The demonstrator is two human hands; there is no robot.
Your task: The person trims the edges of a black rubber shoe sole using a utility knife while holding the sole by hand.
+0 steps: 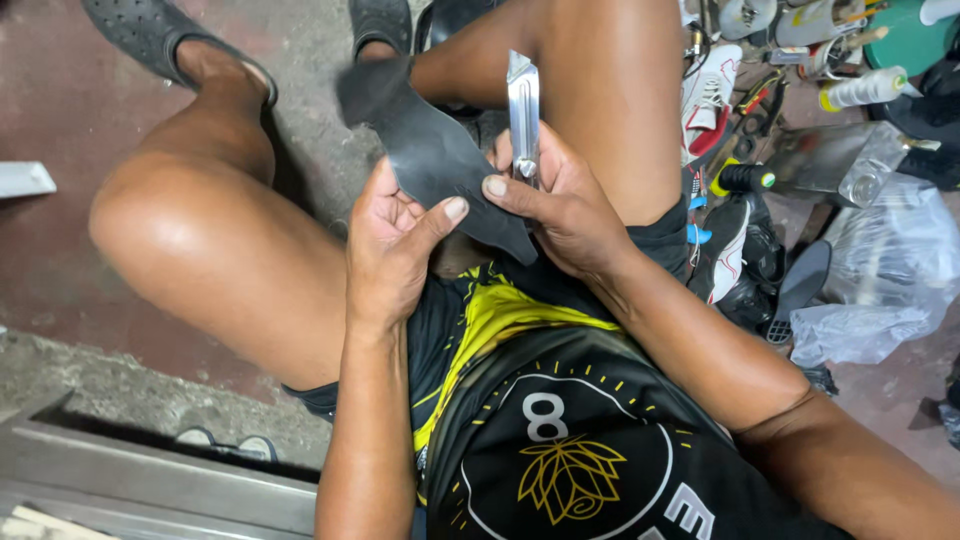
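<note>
The left hand (pixel 388 245) and the right hand (pixel 560 205) meet over the lap, at about the middle of the view. The left hand is closed on the near edge of a black rubber sole piece (pixel 430 150), thumb pressed on top and fingers curled beneath. The right hand is wrapped round a flat steel blade (pixel 523 110) that stands nearly upright, pointing to twelve o'clock, while its thumb presses down on the same black piece. The sole piece runs from the hands up toward eleven o'clock, its far end free in the air between the knees.

Just below the hands, at six o'clock, lie black shorts with a yellow panel (pixel 500 310) and a dark shirt with a gold flower print. The bare thighs spread toward nine and one o'clock.

At three o'clock, on the floor (pixel 60 90), a crumpled clear plastic bag (pixel 880 270) lies beside a black-and-white shoe (pixel 735 250). Above it, at two o'clock, a white bottle with a yellow cap (pixel 862 90) lies on its side, near a green round lid (pixel 915 35) and a heap of small tools too cluttered to sort out.

At eleven o'clock a dark perforated clog (pixel 160 40) is on the foot. At nine o'clock a pale flat block (pixel 22 178) touches the frame's edge.
</note>
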